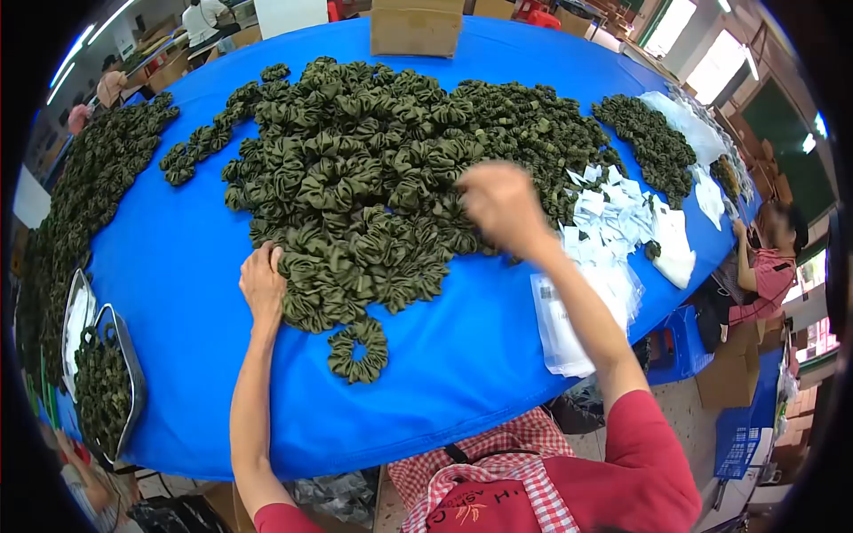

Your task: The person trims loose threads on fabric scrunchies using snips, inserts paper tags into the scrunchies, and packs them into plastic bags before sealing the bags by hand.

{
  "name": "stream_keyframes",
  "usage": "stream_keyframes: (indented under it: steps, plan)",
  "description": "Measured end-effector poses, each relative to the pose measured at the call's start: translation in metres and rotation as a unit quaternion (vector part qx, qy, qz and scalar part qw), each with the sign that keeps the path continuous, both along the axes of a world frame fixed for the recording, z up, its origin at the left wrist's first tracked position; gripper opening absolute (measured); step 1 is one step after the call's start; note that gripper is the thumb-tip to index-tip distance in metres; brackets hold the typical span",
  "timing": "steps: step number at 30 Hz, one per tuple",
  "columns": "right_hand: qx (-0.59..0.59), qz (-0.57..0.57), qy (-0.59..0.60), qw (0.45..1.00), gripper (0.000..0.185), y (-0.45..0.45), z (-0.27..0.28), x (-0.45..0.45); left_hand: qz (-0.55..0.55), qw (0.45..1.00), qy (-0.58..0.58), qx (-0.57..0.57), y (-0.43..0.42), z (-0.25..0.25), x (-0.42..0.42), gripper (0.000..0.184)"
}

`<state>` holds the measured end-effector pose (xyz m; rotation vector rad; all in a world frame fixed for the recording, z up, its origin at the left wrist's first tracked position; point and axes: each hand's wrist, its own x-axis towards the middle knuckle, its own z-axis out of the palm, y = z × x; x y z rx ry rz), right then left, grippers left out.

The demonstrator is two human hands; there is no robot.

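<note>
A large pile of dark green fabric scrunchies (346, 178) covers the middle of the blue table. My left hand (263, 282) rests against the pile's lower left edge, its thumb apart from the bent fingers and touching the scrunchies; no scrunchie shows in its grasp. Over the right part of the pile is my right hand (502, 204), blurred by motion with its fingers curled; whether it holds anything is hidden. One single scrunchie (358, 351) lies flat at the pile's near end. White labels or small packets (613, 213) lie heaped to the right of my right hand.
Clear plastic bags (569, 324) lie near the table's front right. More scrunchies (653, 147) sit at the far right and along the left side. A bag-like container (133, 377) holds scrunchies at left. A cardboard box (416, 28) stands behind; a person (769, 275) sits at right.
</note>
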<state>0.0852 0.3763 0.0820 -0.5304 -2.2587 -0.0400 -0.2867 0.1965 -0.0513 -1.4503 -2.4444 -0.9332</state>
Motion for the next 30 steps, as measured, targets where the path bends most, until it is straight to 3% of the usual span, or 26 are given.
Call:
stream_keyframes:
  steps: [3,6,7,11,13,15,16,17,18,20,23,25,26,28,29,30]
  plan:
    - [-0.030,-0.310,-0.057,0.949,0.037,0.100,-0.059,0.073,-0.033,0.998,-0.020,-0.043,-0.013,0.006,0.026,0.036]
    - [-0.138,-0.260,-0.134,0.946,0.041,0.099,-0.084,0.077,-0.026,0.998,-0.035,-0.039,-0.021,0.008,0.047,0.038]
    - [-0.099,-0.242,-0.128,0.957,0.038,0.088,-0.089,0.074,-0.026,0.999,-0.023,-0.030,-0.021,0.003,0.052,0.039]
    - [-0.138,-0.162,-0.107,0.971,0.032,0.036,-0.075,0.072,-0.021,0.998,-0.059,-0.025,-0.022,0.013,0.062,0.041]
    - [-0.128,-0.149,-0.114,0.974,0.036,0.015,-0.078,0.075,-0.004,0.982,-0.158,-0.100,-0.028,0.034,0.060,0.042]
    - [-0.048,-0.165,-0.108,0.979,0.041,0.000,-0.073,0.080,0.006,0.984,-0.104,-0.144,-0.046,0.068,0.078,0.040]
    - [0.003,-0.165,-0.102,0.981,0.045,-0.019,-0.053,0.081,0.021,0.997,0.021,-0.076,-0.053,0.077,0.087,0.038]
    - [0.059,-0.154,-0.075,0.983,0.037,-0.037,-0.036,0.080,0.034,0.989,0.147,-0.009,-0.058,0.089,0.099,0.036]
    - [0.040,-0.110,-0.086,0.989,0.030,-0.048,-0.035,0.081,-0.029,0.986,0.155,0.048,-0.066,0.116,0.122,0.030]
    - [0.016,-0.016,-0.136,0.991,0.011,-0.066,-0.044,0.078,-0.192,0.974,0.043,0.111,-0.076,0.135,0.169,0.016]
    - [0.073,0.030,-0.139,0.987,0.007,-0.099,-0.065,0.059,-0.385,0.921,-0.061,0.019,-0.084,0.100,0.229,0.020]
    - [0.094,-0.015,-0.150,0.984,0.008,-0.091,-0.090,0.052,-0.279,0.953,0.091,0.071,-0.072,0.068,0.259,0.027]
    - [0.118,-0.064,-0.164,0.977,0.009,-0.087,-0.092,0.049,-0.278,0.954,0.092,0.070,-0.064,0.061,0.267,0.027]
    - [0.099,-0.057,-0.159,0.981,0.009,-0.082,-0.091,0.046,-0.167,0.975,0.134,-0.060,-0.043,0.052,0.270,0.033]
    - [0.081,-0.051,-0.156,0.983,0.010,-0.084,-0.085,0.045,-0.168,0.974,0.136,-0.059,-0.037,0.048,0.269,0.033]
    - [0.050,-0.016,-0.073,0.996,0.011,-0.085,-0.076,0.048,-0.147,0.972,0.163,-0.079,-0.030,0.044,0.268,0.030]
